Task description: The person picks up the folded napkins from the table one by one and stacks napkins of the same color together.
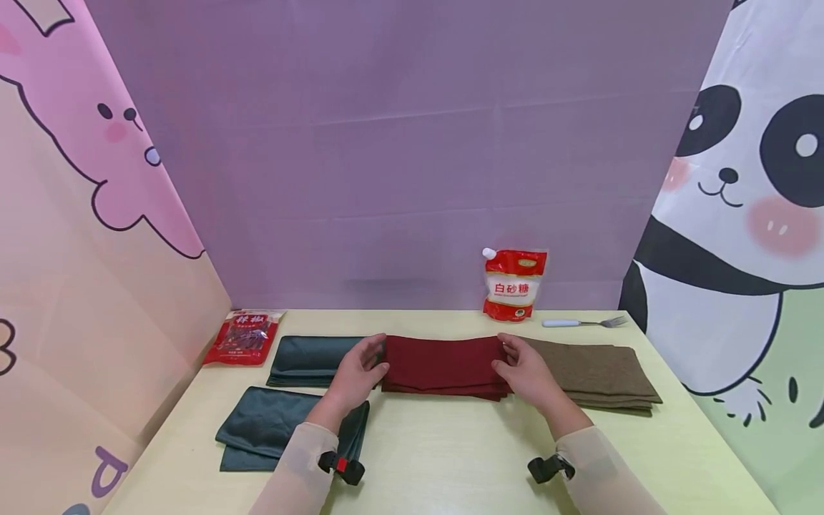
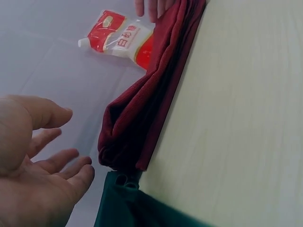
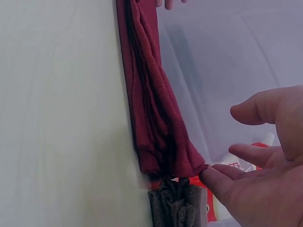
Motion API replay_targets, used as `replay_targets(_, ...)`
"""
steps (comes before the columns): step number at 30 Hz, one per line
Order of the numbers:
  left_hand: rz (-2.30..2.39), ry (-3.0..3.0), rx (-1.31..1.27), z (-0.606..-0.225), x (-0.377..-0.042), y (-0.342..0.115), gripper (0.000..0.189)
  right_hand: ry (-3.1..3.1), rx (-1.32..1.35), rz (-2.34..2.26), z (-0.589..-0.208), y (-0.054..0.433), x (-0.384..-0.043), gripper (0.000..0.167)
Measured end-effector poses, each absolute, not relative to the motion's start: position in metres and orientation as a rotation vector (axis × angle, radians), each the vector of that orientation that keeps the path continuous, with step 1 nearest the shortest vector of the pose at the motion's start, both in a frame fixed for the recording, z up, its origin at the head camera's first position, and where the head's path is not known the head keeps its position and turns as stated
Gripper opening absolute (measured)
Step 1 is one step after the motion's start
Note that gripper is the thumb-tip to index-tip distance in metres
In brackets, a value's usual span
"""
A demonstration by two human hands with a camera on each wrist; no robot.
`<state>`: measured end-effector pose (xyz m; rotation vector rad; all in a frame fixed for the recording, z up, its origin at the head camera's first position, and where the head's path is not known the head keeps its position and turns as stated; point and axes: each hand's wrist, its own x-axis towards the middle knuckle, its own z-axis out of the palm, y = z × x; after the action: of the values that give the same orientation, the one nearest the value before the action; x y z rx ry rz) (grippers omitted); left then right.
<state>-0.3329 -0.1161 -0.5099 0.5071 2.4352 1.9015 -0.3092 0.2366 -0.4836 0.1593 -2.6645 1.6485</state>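
Folded red cloth (image 1: 444, 365) on worktop (image 1: 444, 458), betw. dk green cloth (image 1: 309, 357) (L) & brown cloth (image 1: 599, 372) (R). L hand (image 1: 354, 372), fingers spread, just beside red; R hand (image 1: 531, 372), fingers loosely extended, fingertip touching its corner; hands apart. Red/white pouch (image 1: 515, 290) upright behind, nr fork (image 1: 561, 323)

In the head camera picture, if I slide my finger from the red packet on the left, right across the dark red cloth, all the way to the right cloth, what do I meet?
Red packet → dark green cloth → left hand → dark red cloth → right hand → brown cloth.
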Motion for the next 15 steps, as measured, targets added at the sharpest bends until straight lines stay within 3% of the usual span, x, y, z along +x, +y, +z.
replay_targets(15,2.012,2.458,0.59,-0.498,-0.317,-0.132,0.051,-2.603,0.182,1.641,-0.471,0.224,-0.301,0.053)
